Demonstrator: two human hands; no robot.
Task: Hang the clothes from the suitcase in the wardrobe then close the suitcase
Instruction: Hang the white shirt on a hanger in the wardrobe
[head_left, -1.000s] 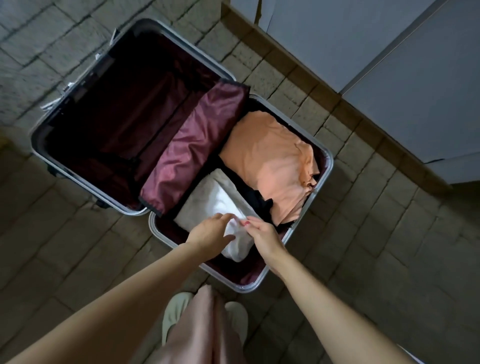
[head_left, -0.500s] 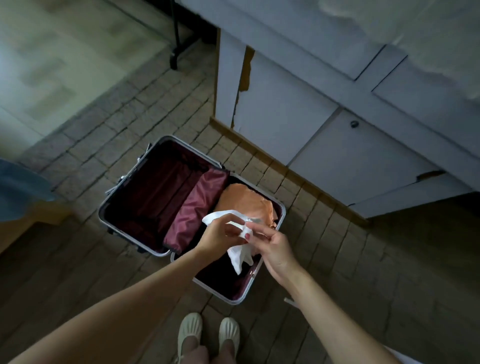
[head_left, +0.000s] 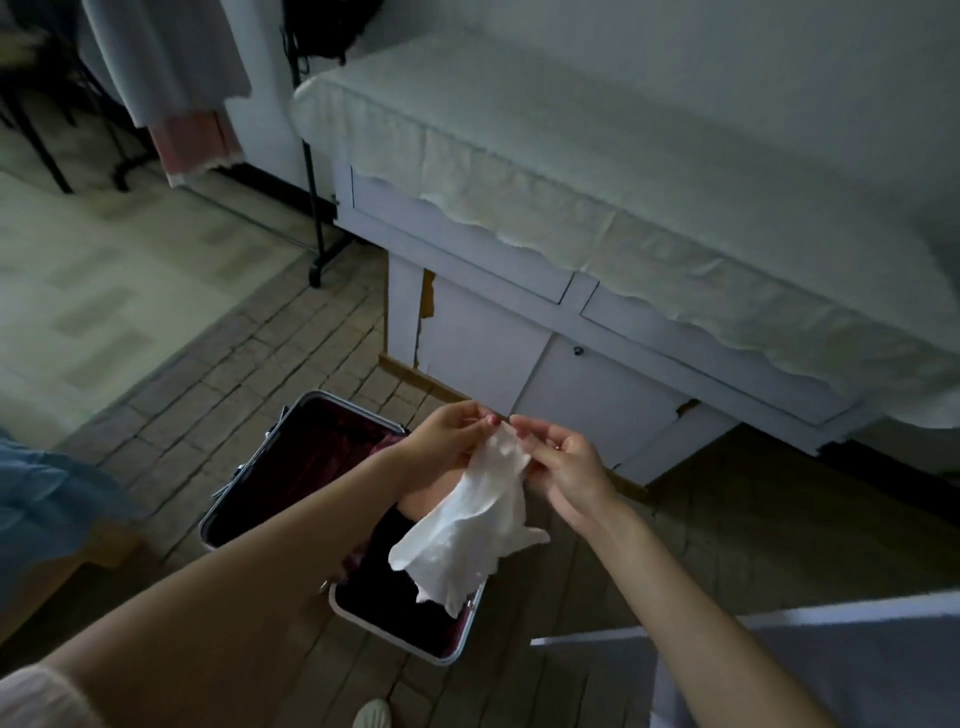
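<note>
A white garment (head_left: 475, 535) hangs in the air above the open suitcase (head_left: 291, 447), which lies on the brick floor with its dark red lining showing. My left hand (head_left: 447, 441) and my right hand (head_left: 563, 467) both pinch the garment's top edge, close together. A bit of the orange garment (head_left: 426, 496) and a black one (head_left: 389, 566) show in the suitcase's near half, mostly hidden behind my left arm and the white cloth.
A white cabinet (head_left: 597, 384) with a lace-edged cloth on top stands right behind the suitcase. A black clothes rack (head_left: 311, 208) with hanging clothes (head_left: 171, 78) is at the far left. A grey surface (head_left: 810, 665) fills the near right corner; blue fabric (head_left: 47, 509) lies at left.
Both hands took the white garment from the suitcase and lifted it up. My view rose from the suitcase toward the cabinet and clothes rack.
</note>
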